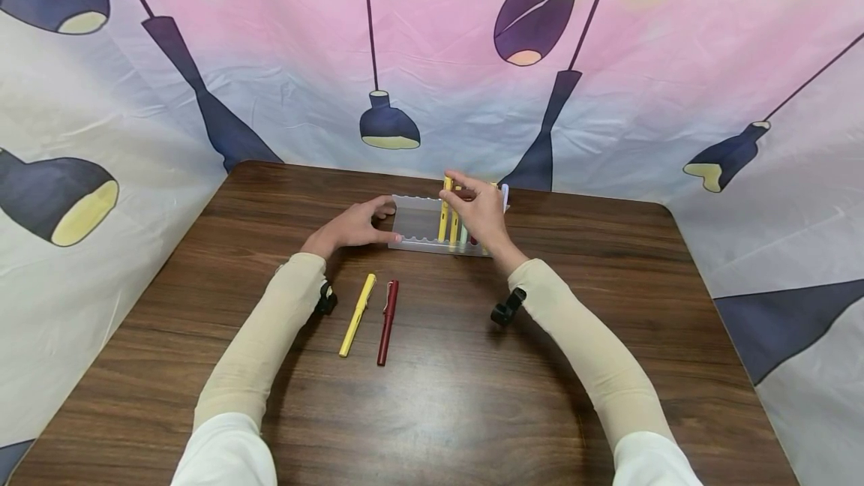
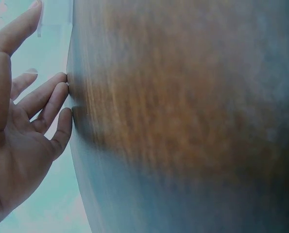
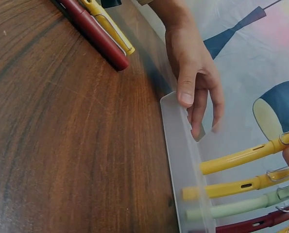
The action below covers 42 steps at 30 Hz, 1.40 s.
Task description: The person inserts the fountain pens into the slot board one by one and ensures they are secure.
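A clear plastic pen rack (image 1: pixel 415 217) with notched edges stands near the table's far edge. My left hand (image 1: pixel 351 229) holds its left end, thumb at the front corner and fingers toward the back. Between thumb and fingertips my right hand (image 1: pixel 482 212) pinches the top of a yellow pen (image 3: pixel 239 158), which leans upright at the rack. Beside it stand another yellow pen (image 3: pixel 222 189), a pale green pen (image 3: pixel 241 208) and a dark red pen (image 3: pixel 256 224). My right hand partly hides the pens farther right in the head view.
Nearer me on the wooden table (image 1: pixel 472 411) lie a yellow pen (image 1: pixel 358 315) and a dark red pen (image 1: pixel 388 322), side by side with silver clips. A fabric backdrop (image 1: pixel 445 118) printed with lamps hangs behind the table and along both sides.
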Each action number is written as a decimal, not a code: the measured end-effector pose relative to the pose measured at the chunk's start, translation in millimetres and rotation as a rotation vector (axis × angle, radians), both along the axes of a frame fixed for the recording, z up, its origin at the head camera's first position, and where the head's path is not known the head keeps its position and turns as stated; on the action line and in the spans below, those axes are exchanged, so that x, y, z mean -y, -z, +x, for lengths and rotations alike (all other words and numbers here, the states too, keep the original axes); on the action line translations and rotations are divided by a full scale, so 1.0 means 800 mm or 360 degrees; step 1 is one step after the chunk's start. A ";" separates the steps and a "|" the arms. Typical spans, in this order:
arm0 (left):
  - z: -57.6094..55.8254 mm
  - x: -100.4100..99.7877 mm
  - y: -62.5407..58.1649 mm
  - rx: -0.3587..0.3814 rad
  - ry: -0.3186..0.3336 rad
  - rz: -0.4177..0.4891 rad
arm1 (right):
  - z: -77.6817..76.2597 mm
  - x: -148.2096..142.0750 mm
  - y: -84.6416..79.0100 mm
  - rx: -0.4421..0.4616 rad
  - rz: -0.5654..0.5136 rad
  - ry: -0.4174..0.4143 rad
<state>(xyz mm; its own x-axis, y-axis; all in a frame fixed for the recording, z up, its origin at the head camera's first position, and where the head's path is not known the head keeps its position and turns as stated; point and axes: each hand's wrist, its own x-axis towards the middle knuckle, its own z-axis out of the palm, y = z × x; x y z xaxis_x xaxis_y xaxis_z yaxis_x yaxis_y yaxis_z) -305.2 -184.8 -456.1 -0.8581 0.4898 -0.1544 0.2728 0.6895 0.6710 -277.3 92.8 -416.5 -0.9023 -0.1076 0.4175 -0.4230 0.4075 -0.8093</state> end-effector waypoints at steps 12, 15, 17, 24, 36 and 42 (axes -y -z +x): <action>0.000 0.000 0.001 -0.0016 -0.0001 -0.0007 | 0.003 0.000 0.012 0.0053 0.0089 0.0025; 0.000 0.000 0.001 -0.0014 -0.0002 -0.0005 | 0.003 0.000 0.014 0.0060 0.0099 0.0017; 0.001 0.000 0.001 -0.0013 -0.0001 -0.0002 | 0.004 0.000 0.015 0.0051 0.0098 0.0012; 0.000 0.001 0.002 -0.0011 0.0003 0.0012 | 0.003 -0.001 0.011 -0.0028 0.0134 -0.0010; -0.003 0.002 0.003 -0.0016 0.0008 0.0015 | -0.004 -0.002 0.000 -0.0155 0.0288 0.0012; -0.003 0.003 0.004 -0.0021 0.0015 0.0005 | -0.007 -0.001 -0.002 -0.0132 0.0320 0.0036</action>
